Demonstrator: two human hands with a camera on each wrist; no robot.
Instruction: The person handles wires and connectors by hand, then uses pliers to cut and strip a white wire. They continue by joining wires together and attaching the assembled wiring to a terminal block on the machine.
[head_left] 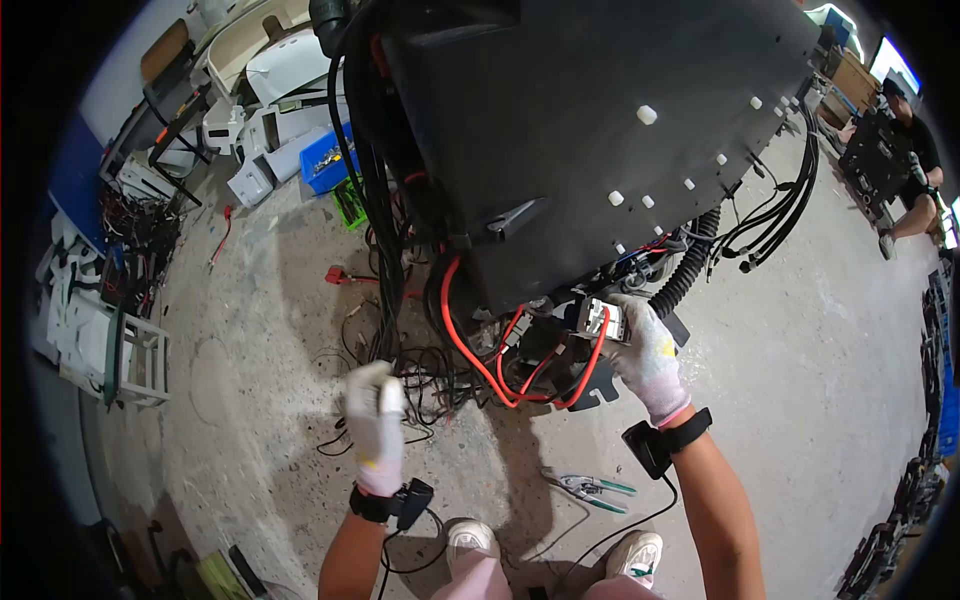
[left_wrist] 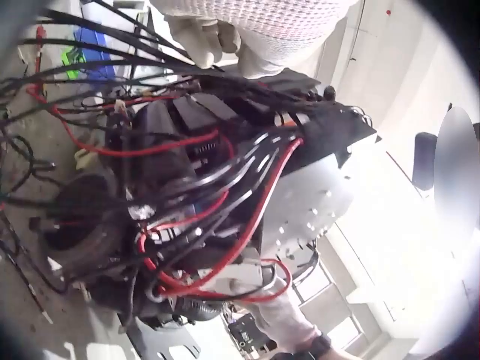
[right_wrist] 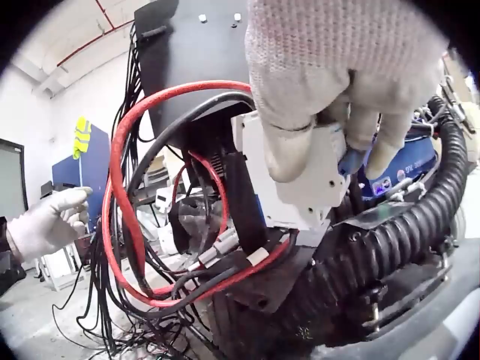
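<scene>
My right hand point(head_left: 645, 355), in a white knit glove, grips a white block-shaped circuit breaker point(right_wrist: 300, 187) at the lower edge of a large black panelled machine point(head_left: 580, 110). Thumb and fingers lie on either side of the breaker in the right wrist view. A thick red cable point(right_wrist: 172, 91) and a black one loop below and beside it. My left hand point(head_left: 375, 425), also gloved and slightly blurred, hovers beside a hanging bundle of black cables point(head_left: 385, 300). Its fingers are loosely bent and nothing shows in them.
Green-handled locking pliers point(head_left: 605, 492) lie on the concrete floor near my shoes. Ribbed black conduit point(head_left: 690, 270) runs right of the breaker. A blue bin point(head_left: 325, 165) and a green basket point(head_left: 348, 205) stand behind. Another person point(head_left: 915, 150) crouches at the far right.
</scene>
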